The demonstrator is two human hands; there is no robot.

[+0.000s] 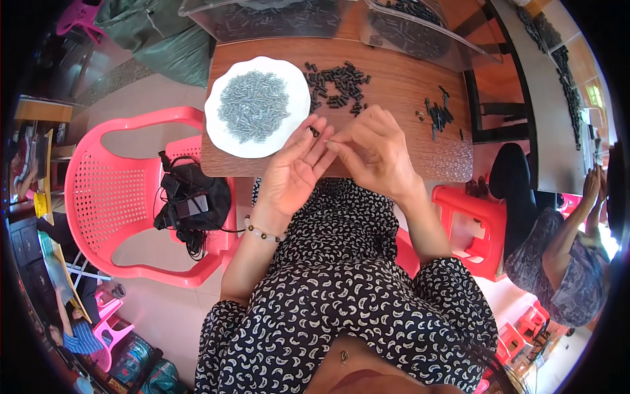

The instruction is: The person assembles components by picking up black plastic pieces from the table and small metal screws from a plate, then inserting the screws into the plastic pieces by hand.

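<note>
A small black tube (314, 132) sits against the fingers of my left hand (292, 171), steadied by the thumb. The palm is turned partly up. Close beside it, my right hand (377, 154) pinches a tiny shiny metal piece (327, 141) between thumb and forefinger; its shape is too small to make out. Both hands hover over the near edge of the wooden table (407, 98). To their left stands a white scalloped plate (214, 134) heaped with small silvery pins (254, 105). Loose black tubes (338, 82) lie just beyond my fingertips.
Another group of black pieces (441, 113) lies on the table's right. Clear plastic bins (275, 26) of dark parts stand at the back. A pink chair (108, 177) at the left holds a black bag (197, 203). Red stools (472, 230) and another person (558, 269) are at the right.
</note>
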